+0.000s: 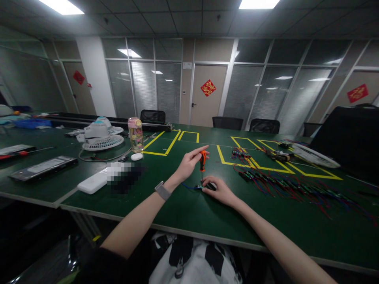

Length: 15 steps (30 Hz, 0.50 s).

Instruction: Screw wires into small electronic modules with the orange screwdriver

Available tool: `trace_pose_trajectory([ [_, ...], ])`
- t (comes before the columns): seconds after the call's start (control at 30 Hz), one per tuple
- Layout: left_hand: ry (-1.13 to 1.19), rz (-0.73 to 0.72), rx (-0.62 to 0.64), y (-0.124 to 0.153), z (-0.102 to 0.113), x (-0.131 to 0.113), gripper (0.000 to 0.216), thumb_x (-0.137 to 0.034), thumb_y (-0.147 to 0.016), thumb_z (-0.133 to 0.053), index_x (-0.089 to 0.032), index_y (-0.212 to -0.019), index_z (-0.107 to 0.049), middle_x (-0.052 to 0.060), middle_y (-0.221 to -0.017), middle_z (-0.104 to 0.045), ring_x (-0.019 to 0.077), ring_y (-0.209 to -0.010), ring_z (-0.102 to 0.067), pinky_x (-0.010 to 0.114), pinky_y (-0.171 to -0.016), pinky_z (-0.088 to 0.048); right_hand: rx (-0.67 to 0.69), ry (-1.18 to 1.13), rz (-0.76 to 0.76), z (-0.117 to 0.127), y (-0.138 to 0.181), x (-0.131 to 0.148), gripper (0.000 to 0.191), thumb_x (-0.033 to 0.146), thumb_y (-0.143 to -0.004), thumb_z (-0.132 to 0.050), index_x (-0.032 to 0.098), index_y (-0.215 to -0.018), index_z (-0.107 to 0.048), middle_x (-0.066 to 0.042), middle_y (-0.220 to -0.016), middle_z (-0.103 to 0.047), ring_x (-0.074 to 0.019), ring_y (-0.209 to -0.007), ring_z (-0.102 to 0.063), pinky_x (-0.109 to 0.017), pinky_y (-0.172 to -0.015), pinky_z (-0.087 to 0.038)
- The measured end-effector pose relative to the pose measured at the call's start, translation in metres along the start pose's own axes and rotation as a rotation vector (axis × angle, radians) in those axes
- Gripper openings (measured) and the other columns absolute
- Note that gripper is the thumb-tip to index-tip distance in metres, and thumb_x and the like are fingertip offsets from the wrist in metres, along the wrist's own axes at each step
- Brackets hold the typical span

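An orange and black screwdriver point(203, 161) stands upright, with the fingers of my left hand point(189, 163) closed around its handle. Its thin shaft points down at a small green circuit board point(199, 187) lying on the table. From the right, my right hand point(220, 191) grips the board against the tabletop; its fingers hide part of it. A dark piece shows beneath those fingers, and a blue wire point(187, 185) runs out to the left. The exact spot where the screwdriver's tip meets the board is too small to make out.
Many wired circuit boards point(284, 184) spread over the green table point(177, 209) at right. Yellow tape point(227, 162) marks rectangles. To the left are a drink bottle point(136, 136), a white device point(94, 180), a hard drive point(44, 167) and fan parts point(102, 142).
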<state>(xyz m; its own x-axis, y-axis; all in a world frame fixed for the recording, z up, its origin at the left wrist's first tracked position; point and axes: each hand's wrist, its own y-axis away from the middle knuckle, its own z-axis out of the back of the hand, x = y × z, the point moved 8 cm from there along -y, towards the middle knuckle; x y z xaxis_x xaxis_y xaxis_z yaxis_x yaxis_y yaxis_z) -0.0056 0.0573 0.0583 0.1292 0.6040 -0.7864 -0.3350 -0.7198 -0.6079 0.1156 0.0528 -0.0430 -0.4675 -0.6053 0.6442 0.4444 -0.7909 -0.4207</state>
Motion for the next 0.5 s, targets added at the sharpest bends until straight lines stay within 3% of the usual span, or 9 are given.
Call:
trace_pose_trajectory([
  [0.13, -0.083, -0.030, -0.079, 0.0008, 0.0057, -0.0012, 0.034, -0.029, -0.082, -0.061, -0.020, -0.114, -0.065, 0.006, -0.102, -0.060, 0.0135, -0.085, -0.058, 0.026, -0.078, -0.048, -0.007, -0.008, 0.010, -0.0006, -0.0001, -0.0006, 0.008, 0.024, -0.076, -0.067, 0.019, -0.081, -0.065, -0.007, -0.103, -0.067, -0.0207, -0.099, -0.062, -0.039, -0.093, -0.045],
  [0.3, -0.043, -0.032, -0.002, -0.0004, 0.0006, 0.0014, 0.035, -0.026, -0.090, -0.048, -0.022, -0.123, -0.059, 0.007, -0.114, -0.060, 0.0179, -0.106, -0.056, 0.033, -0.093, -0.044, -0.014, -0.020, 0.010, -0.0006, 0.0000, 0.0001, 0.008, 0.023, -0.076, -0.067, 0.019, -0.082, -0.065, -0.007, -0.102, -0.067, -0.0199, -0.098, -0.062, -0.038, -0.092, -0.046],
  [0.4, 0.047, 0.018, 0.038, 0.0003, -0.0033, 0.0038, 0.039, -0.026, -0.090, -0.048, -0.021, -0.128, -0.055, 0.008, -0.112, -0.063, 0.0189, -0.100, -0.060, 0.035, -0.090, -0.047, -0.010, -0.013, 0.004, -0.0005, 0.0000, 0.0009, 0.007, 0.023, -0.076, -0.067, 0.019, -0.082, -0.065, -0.007, -0.102, -0.067, -0.0202, -0.098, -0.062, -0.039, -0.093, -0.046],
  [0.5, -0.030, 0.003, -0.009, 0.0013, 0.0000, 0.0001, 0.036, -0.026, -0.084, -0.057, -0.020, -0.120, -0.061, 0.007, -0.108, -0.063, 0.0160, -0.093, -0.060, 0.029, -0.086, -0.047, -0.010, -0.015, 0.006, -0.0003, -0.0001, 0.0015, 0.007, 0.024, -0.076, -0.067, 0.019, -0.081, -0.065, -0.007, -0.102, -0.067, -0.0204, -0.098, -0.062, -0.039, -0.093, -0.045],
])
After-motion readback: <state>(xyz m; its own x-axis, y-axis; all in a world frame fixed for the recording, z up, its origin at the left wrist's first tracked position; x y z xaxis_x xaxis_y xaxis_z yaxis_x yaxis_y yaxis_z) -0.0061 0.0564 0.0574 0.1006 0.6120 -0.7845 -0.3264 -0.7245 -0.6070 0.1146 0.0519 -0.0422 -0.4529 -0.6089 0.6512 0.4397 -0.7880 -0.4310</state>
